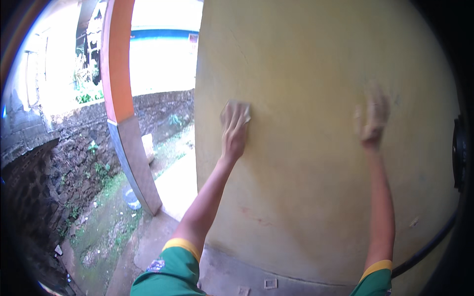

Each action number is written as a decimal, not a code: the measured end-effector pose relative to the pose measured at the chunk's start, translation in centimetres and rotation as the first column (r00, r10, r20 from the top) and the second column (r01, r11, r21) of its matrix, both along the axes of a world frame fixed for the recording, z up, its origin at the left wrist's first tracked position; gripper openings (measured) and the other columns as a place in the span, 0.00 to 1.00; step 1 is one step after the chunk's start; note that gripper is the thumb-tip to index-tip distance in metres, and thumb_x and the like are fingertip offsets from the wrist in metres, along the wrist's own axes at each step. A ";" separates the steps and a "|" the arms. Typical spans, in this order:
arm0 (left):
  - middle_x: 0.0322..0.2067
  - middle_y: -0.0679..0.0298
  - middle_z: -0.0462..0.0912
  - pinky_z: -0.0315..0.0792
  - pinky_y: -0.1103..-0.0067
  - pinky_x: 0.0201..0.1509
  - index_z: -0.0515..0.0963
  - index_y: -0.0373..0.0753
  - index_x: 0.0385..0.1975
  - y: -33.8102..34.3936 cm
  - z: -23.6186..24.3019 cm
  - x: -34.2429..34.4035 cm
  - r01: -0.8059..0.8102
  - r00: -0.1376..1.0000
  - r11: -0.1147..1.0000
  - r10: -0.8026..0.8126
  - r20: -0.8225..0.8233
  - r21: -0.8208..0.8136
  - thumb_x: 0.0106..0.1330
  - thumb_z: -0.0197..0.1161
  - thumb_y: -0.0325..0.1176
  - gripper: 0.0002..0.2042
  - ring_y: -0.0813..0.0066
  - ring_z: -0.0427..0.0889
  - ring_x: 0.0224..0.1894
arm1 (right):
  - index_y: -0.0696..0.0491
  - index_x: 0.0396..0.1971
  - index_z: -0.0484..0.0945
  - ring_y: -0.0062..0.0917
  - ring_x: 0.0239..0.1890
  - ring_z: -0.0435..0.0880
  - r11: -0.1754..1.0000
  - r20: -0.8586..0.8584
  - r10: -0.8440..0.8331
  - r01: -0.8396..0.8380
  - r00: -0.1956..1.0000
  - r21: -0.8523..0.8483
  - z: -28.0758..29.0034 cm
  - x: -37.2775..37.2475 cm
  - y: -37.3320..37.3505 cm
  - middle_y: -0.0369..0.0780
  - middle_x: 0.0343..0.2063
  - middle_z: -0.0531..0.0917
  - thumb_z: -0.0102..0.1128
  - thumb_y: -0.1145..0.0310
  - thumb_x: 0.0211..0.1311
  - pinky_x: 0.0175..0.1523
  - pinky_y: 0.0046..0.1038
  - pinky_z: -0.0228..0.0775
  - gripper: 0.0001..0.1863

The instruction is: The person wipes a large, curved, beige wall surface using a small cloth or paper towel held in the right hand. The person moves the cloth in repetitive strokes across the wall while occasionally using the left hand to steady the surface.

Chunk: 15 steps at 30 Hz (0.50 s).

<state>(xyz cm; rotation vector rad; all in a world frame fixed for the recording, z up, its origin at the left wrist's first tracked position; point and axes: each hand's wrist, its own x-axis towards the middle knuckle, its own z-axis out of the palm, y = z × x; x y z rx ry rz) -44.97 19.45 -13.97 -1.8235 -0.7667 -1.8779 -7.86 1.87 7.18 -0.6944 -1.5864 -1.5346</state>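
- Your left hand [233, 129] presses flat on the pale yellow wall [306, 197], fingers up, pinning a small tan sheet, likely sandpaper [236, 109], against the plaster.
- The sandpaper sits under your left fingertips, its upper edge and right corner poking out, near the wall's left edge at about mid height.
- Your right hand [371, 121] is also up on the wall, well apart from the left; it is blurred, and something pale seems to be under the palm. You can't tell whether it grips or just presses.
- Both forearms come up from the lower edge; green sleeves with yellow cuffs [182, 245] show at the bottom.
- The wall has faint reddish marks [254, 217] low down, between your arms.
- Grey concrete base [237, 269] runs under the wall; a small white square scrap [270, 283] lies on it, another pale scrap [243, 290] just left of it.
- Left of the wall: an orange pillar with a grey lower part [133, 158], leaning in the fisheye.
- A rough stone wall [74, 148] runs behind it; mossy ground [106, 222] below has bits of white litter.
- A whitish block [147, 147] sits just beside the pillar.
- A black cable [429, 246] curves at the lower right rim.
- Far back: a white building with a blue band [163, 33].
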 end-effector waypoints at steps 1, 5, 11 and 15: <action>0.80 0.54 0.61 0.42 0.47 0.84 0.69 0.40 0.76 1.0 -0.8 -1.5 -0.035 0.998 0.996 0.039 0.046 -0.076 0.82 0.54 0.30 0.24 0.44 0.50 0.84 | 0.53 0.74 0.71 0.45 0.79 0.64 0.991 0.006 0.044 -0.043 0.999 -0.127 -0.5 -3.4 0.7 0.49 0.77 0.68 0.64 0.63 0.71 0.83 0.52 0.48 0.33; 0.79 0.49 0.61 0.45 0.46 0.83 0.66 0.36 0.77 2.7 8.4 -5.2 -0.114 0.993 0.993 0.113 -0.023 -0.032 0.82 0.51 0.30 0.25 0.38 0.52 0.82 | 0.51 0.79 0.62 0.44 0.82 0.58 0.959 0.065 -0.050 0.066 0.997 -0.276 -1.4 -13.4 4.9 0.47 0.80 0.61 0.64 0.60 0.68 0.84 0.54 0.43 0.41; 0.78 0.48 0.64 0.53 0.51 0.82 0.68 0.34 0.75 7.5 25.6 -11.8 -0.125 0.992 0.943 0.114 0.055 0.310 0.81 0.53 0.31 0.24 0.36 0.60 0.79 | 0.49 0.81 0.60 0.42 0.83 0.55 0.983 -0.074 -0.092 0.079 0.993 -0.163 -0.2 -17.4 8.9 0.46 0.82 0.58 0.59 0.53 0.70 0.84 0.56 0.40 0.42; 0.76 0.50 0.67 0.52 0.50 0.82 0.72 0.37 0.73 7.3 19.0 -11.1 -0.057 0.998 0.955 0.048 0.040 0.290 0.81 0.54 0.30 0.22 0.41 0.59 0.80 | 0.49 0.81 0.62 0.42 0.83 0.58 0.981 -0.060 -0.148 0.140 0.987 -0.131 -0.4 -17.1 9.2 0.46 0.81 0.61 0.58 0.51 0.71 0.83 0.57 0.42 0.41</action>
